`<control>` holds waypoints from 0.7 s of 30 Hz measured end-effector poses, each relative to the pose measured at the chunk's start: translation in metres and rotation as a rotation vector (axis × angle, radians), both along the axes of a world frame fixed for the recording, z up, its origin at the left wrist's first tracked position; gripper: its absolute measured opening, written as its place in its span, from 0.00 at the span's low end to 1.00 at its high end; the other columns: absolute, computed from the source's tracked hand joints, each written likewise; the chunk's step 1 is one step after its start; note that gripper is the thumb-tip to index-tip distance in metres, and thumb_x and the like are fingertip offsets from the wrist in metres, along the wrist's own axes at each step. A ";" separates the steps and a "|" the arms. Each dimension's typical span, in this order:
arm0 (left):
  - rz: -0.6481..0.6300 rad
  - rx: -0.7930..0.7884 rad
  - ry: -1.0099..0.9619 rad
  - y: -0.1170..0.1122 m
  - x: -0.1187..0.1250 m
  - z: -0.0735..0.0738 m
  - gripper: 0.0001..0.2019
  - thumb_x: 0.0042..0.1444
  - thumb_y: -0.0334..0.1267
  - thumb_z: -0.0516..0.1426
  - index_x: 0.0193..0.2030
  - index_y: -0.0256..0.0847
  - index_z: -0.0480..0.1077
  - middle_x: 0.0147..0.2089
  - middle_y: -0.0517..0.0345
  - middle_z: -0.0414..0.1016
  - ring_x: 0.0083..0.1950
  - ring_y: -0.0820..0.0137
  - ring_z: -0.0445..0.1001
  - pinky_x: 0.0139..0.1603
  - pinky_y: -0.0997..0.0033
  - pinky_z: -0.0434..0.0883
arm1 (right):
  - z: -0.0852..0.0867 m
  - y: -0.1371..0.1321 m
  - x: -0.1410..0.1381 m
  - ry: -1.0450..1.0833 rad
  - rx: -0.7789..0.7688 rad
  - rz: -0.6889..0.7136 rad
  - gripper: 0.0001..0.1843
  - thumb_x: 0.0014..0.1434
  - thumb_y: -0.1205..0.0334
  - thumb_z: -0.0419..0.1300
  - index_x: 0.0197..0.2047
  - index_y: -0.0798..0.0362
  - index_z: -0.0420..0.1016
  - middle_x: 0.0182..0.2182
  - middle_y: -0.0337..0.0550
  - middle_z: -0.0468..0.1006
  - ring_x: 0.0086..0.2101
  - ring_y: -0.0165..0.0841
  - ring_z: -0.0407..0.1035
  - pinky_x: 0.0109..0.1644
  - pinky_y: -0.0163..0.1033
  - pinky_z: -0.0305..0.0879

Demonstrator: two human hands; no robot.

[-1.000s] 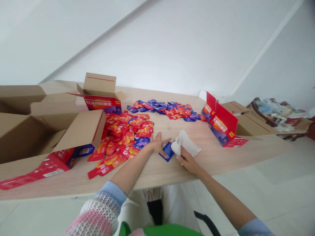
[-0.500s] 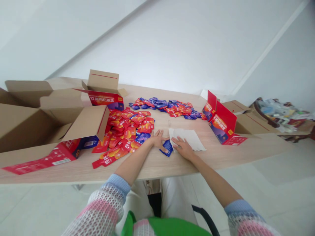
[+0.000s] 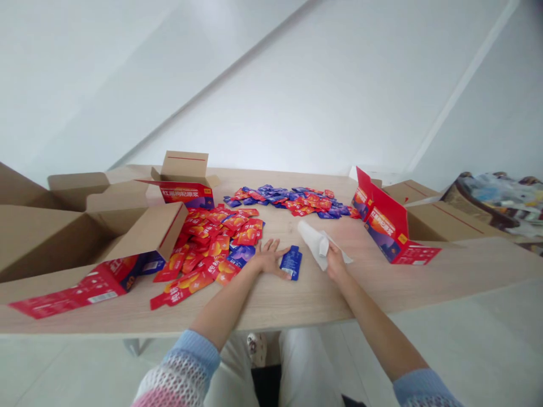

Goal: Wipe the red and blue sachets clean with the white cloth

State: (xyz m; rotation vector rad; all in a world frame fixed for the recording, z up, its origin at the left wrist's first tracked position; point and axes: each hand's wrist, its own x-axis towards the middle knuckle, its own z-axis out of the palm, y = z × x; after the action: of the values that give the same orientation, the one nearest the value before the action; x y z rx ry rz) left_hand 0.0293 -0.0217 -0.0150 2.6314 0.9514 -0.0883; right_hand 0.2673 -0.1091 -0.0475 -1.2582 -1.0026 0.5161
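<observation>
My left hand (image 3: 268,257) lies flat on the wooden table (image 3: 322,288) with its fingers spread, its thumb touching a blue sachet (image 3: 291,262). My right hand (image 3: 335,261) is closed on a white tissue (image 3: 316,242), which is partly folded and lifted off the table just right of the blue sachet. A heap of red and orange sachets (image 3: 212,240) lies directly left of my left hand.
A second heap of blue and red sachets (image 3: 292,200) lies further back. Open cardboard boxes (image 3: 80,226) stand at the left, a red-fronted open carton (image 3: 184,183) behind, and red display boxes (image 3: 384,223) with brown cartons (image 3: 441,220) at the right.
The tissue, pressed flat on the table half a second ago, is now gathered and lifted in my right hand, moved slightly right. My left hand has stayed on the table by the blue sachet.
</observation>
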 end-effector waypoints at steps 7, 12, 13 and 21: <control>0.105 0.142 -0.120 -0.009 0.004 -0.013 0.46 0.42 0.67 0.57 0.69 0.59 0.49 0.73 0.57 0.43 0.72 0.51 0.38 0.65 0.39 0.30 | 0.014 -0.009 -0.027 -0.239 -0.099 0.372 0.28 0.58 0.44 0.55 0.53 0.53 0.74 0.54 0.51 0.72 0.56 0.46 0.64 0.60 0.53 0.59; 0.075 0.180 -0.040 -0.002 0.004 -0.015 0.42 0.43 0.61 0.60 0.66 0.54 0.57 0.70 0.53 0.52 0.71 0.48 0.40 0.66 0.42 0.34 | -0.001 -0.018 -0.055 -0.941 -0.294 0.365 0.37 0.55 0.40 0.58 0.64 0.48 0.63 0.66 0.45 0.54 0.66 0.52 0.39 0.65 0.60 0.41; 0.069 0.175 -0.021 -0.001 0.004 -0.015 0.42 0.43 0.61 0.60 0.66 0.54 0.57 0.70 0.53 0.52 0.71 0.47 0.40 0.66 0.42 0.33 | -0.002 -0.017 -0.058 -0.991 -0.319 0.347 0.35 0.58 0.40 0.54 0.65 0.46 0.60 0.67 0.43 0.52 0.66 0.51 0.38 0.65 0.61 0.41; 0.006 -0.015 0.192 0.010 0.006 0.010 0.52 0.40 0.69 0.57 0.70 0.51 0.48 0.74 0.51 0.33 0.72 0.47 0.29 0.65 0.38 0.30 | -0.004 0.019 -0.035 -1.091 -0.313 0.371 0.27 0.67 0.53 0.44 0.68 0.45 0.53 0.66 0.35 0.55 0.66 0.42 0.39 0.66 0.52 0.44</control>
State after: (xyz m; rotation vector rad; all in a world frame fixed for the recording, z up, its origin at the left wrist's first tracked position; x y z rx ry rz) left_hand 0.0357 -0.0119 -0.0047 2.6423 1.0149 -0.3505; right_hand 0.2321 -0.0904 -0.0511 -1.6730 -2.1577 0.2354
